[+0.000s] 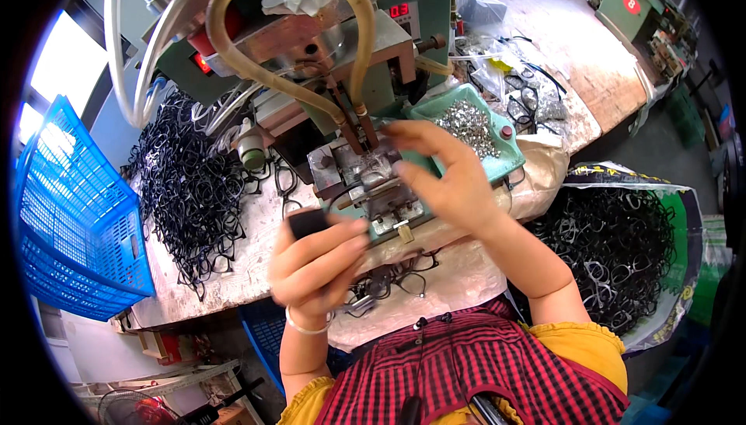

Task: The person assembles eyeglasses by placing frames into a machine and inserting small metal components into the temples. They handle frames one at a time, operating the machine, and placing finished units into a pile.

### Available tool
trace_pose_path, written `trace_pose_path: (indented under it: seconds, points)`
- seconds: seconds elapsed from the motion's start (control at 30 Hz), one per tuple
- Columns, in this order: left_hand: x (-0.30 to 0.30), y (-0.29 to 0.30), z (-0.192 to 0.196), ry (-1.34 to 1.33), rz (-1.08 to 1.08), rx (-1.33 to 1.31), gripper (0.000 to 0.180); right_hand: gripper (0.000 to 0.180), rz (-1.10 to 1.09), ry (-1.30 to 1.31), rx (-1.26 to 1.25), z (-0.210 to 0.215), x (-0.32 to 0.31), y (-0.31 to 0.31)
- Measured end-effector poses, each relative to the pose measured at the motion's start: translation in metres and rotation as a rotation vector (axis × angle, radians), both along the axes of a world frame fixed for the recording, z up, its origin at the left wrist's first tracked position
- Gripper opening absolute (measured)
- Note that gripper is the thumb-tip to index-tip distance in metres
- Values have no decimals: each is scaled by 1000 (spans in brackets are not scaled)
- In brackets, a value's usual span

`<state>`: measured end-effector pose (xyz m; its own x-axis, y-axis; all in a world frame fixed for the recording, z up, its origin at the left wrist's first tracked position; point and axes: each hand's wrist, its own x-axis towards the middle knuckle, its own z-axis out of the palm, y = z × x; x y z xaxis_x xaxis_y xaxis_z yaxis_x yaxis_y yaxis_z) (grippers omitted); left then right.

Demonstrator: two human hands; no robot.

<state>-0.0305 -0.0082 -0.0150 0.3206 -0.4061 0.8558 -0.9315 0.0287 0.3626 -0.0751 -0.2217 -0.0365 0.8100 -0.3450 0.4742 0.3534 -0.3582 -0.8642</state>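
Observation:
My left hand point(318, 266) is closed at the near left of a small metal fixture point(373, 184), fingers curled together. A black, block-like patch point(308, 224) shows at its thumb side; whether it is a thumb cover or a held piece I cannot tell. Thin dark curved lines, blurred, run from beside this hand to the fixture. Over the fixture's right side, my right hand point(447, 172) is open with fingers apart, close to two brown upright prongs point(357, 130) of the bench machine point(311, 44). Nothing shows in its grasp.
Black eyeglass frames point(194, 184) are heaped left of the machine, beside a blue basket point(78, 223). A green tray point(509, 157) of small metal parts stands right. More frames fill a large sack point(614, 254) at lower right. Several frames point(404, 273) lie before the fixture.

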Motion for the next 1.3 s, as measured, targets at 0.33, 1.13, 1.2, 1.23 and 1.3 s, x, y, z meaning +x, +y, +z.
trace_pose_path:
  seconds: [0.33,1.13,1.2,1.23,1.3]
  points:
    - [13,-26,-8,-84,-98,234,24,16,-432,84,-680,-87,2,-94]
    - [151,52,-143,161,1052,702,10,16,-361,140,39,-71,9,-77]
    - [146,77,-153,151,951,634,7,15,-454,138,-89,-77,-18,-79]
    - [137,79,-146,127,922,605,6,14,-530,122,-163,-82,-33,-87]
    - [124,102,-138,129,855,467,5,14,-617,104,-262,-87,-55,-95]
